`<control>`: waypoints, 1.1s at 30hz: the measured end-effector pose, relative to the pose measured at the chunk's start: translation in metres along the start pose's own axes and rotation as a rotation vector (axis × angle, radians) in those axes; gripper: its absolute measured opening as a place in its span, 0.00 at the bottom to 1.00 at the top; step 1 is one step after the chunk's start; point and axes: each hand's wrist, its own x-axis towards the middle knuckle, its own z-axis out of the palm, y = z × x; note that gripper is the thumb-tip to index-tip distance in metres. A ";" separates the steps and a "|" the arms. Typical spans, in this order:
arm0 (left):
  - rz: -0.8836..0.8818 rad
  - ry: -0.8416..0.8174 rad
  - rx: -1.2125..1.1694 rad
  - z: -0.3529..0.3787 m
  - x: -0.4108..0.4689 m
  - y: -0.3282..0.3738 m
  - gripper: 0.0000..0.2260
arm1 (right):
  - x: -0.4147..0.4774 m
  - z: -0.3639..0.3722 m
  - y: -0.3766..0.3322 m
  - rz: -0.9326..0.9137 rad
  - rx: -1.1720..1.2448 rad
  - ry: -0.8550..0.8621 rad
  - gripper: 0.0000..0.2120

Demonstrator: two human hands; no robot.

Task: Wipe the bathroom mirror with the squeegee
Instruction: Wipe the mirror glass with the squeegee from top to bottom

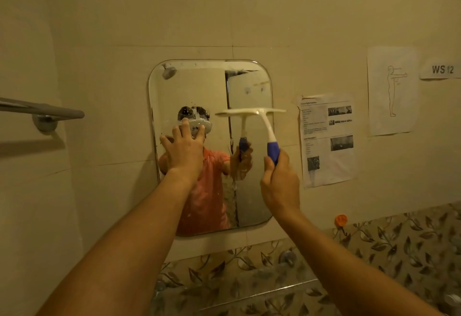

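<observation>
**Squarely on the glass: squeegee held at the mirror's right half**

A rectangular, round-cornered glass mirror (249, 86) is fixed to a cream tiled wall at the centre of the scene. A white plastic squeegee (265, 126) with a blue grip is held up before the mirror's right half, at about mid height. Its wide blade lies level and meets its own reflection, so it appears to rest on the glass. The blade's right end reaches just past the mirror's right edge.

The blue grip is clamped in the right hand (280, 183), with the fingers (268, 166) curled round it. The left hand (184, 151) is laid flat on the mirror's left half, its fingers straight and spread apart. Both bare forearms are stretched in from the near edge.

In the glass, a shower head is reflected at the top left and an orange shirt lower down.

A grey metal towel rail (42, 111) is mounted on the wall to the left. Just right of the mirror a printed paper notice (328, 141) is stuck up. Farther right are a sheet with a line-drawn standing figure (391, 90) and a label reading "WS 12" (441, 69). Below runs a band of leaf-patterned tiles (399, 241), with a small orange hook (341, 219) at its upper edge.
</observation>
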 end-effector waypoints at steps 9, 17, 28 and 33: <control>0.055 0.019 0.058 -0.001 -0.004 -0.010 0.40 | 0.075 0.017 -0.071 -0.161 0.005 0.009 0.25; 0.170 0.066 -0.023 0.014 -0.039 -0.034 0.43 | 0.092 0.045 -0.118 -0.272 -0.001 -0.001 0.28; 0.130 0.005 -0.033 0.020 -0.034 -0.046 0.39 | 0.084 0.085 -0.144 -0.253 -0.133 -0.014 0.29; 0.135 0.009 -0.022 0.022 -0.032 -0.045 0.39 | 0.081 0.089 -0.147 -0.230 -0.195 0.003 0.29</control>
